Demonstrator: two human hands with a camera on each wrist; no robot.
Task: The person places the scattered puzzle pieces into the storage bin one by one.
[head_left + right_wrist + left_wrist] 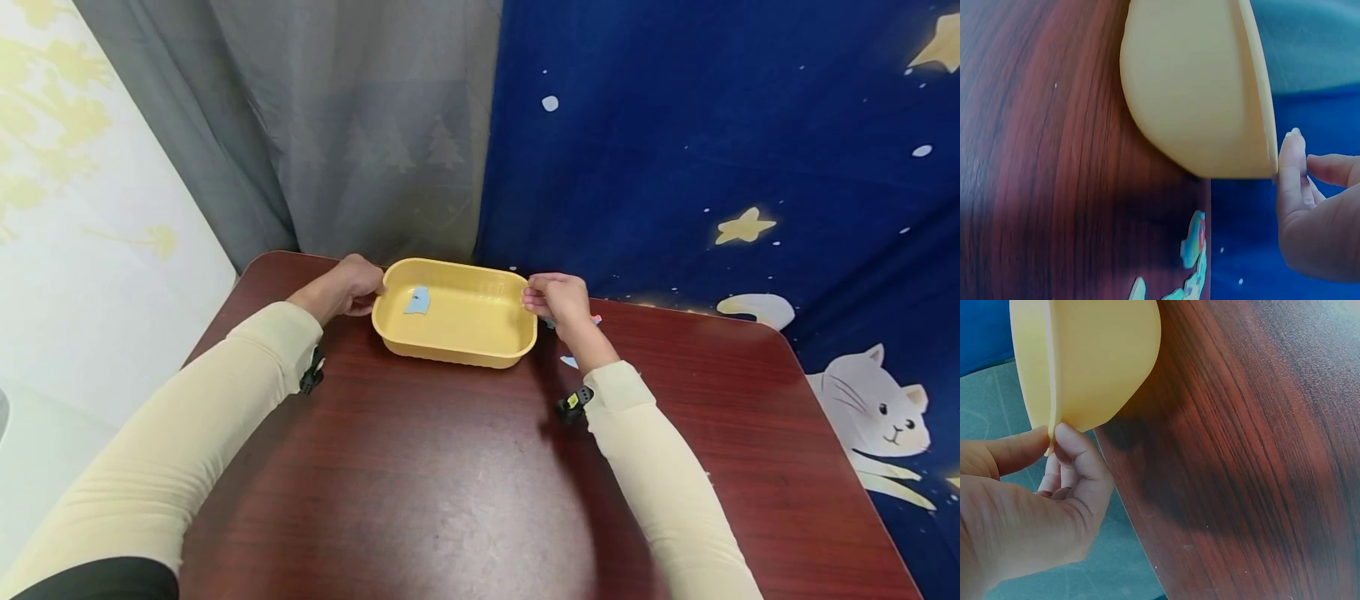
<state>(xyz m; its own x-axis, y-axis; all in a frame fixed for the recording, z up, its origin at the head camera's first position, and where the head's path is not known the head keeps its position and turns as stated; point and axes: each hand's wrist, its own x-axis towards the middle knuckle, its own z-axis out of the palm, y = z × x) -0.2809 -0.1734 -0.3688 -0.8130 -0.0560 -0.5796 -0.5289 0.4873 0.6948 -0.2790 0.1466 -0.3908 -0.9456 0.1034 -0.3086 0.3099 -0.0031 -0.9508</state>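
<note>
A yellow plastic basin (457, 348) with rounded corners is held near the far edge of the table. Inside it, toward the left end, lies a flat light-blue piece (417, 301) with irregular edges. My left hand (348, 287) pinches the rim at the left end between thumb and forefinger, as the left wrist view shows. At the opposite end is my right hand (561, 298); in the right wrist view its fingers (1291, 172) are fairly straight along the outside of the rim. The rim does not appear between that thumb and the fingers.
Several flat colourful pieces (1194, 240) lie at the table's far edge beside my right hand. A small light-blue piece (569, 362) lies closer in. The brown wooden table (420, 467) extends toward me. Grey (375, 125) and blue curtains (637, 167) hang behind it.
</note>
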